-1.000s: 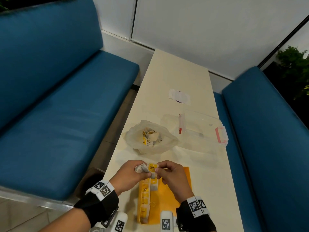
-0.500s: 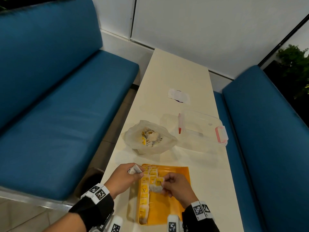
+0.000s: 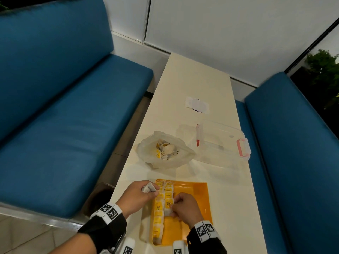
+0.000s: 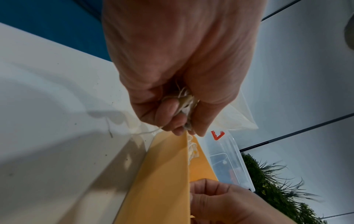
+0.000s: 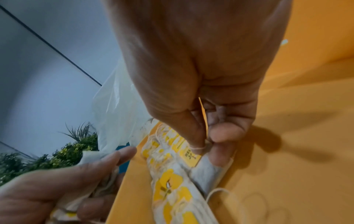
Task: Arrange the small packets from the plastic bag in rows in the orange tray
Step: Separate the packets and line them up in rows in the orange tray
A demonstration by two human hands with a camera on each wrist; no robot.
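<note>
White-and-yellow packet (image 3: 167, 208) pinched by right hand (image 3: 185, 208) in orange tray (image 3: 198, 189), left hand (image 3: 136, 196) clutching more packets (image 3: 148, 187)

A long cream table (image 3: 192, 85) stands between two blue benches. On it lie the orange tray (image 3: 200, 191), a plastic bag (image 3: 176, 158), a clear lidded box (image 3: 222, 142) and a white slip (image 3: 197, 105).

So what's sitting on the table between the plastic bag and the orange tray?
Nothing: in the head view, only bare table separates the plastic bag from the orange tray.
</note>
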